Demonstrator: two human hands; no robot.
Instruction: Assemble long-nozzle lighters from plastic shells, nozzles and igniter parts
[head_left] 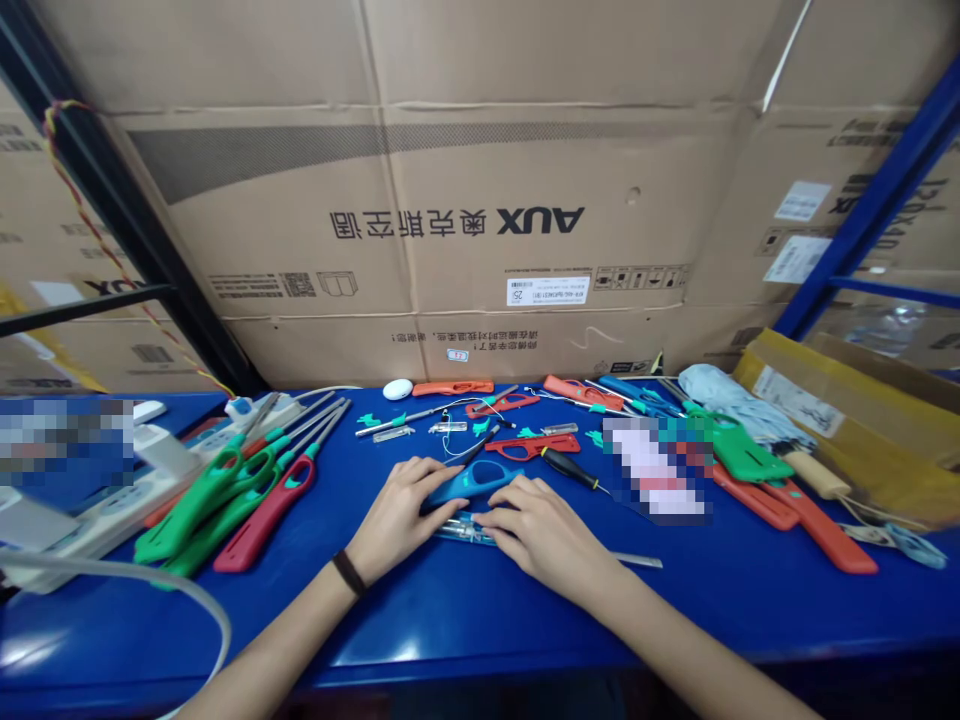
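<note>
A blue lighter casing half (480, 482) with a ring-shaped trigger opening lies across the middle, just above the table. My left hand (401, 515) pinches its left end between thumb and fingers. Just below it is a second blue half (463, 528) with clear and metal parts inside, partly covered by my fingers. My right hand (547, 535) has its fingers bent over the right ends of both halves; its thumb side is close to the clear parts. Behind them lie a red casing half (536, 446) and a black-handled screwdriver (568, 467).
Green and red long-nosed lighters (262, 515) are piled at left beside a white power strip (105, 520). Orange casings (817, 520), a green casing (739, 448) and a yellow-taped carton (840, 420) stand at right. Clear tanks (394, 434) and metal tubes lie behind. A cardboard wall (450, 150) closes the back.
</note>
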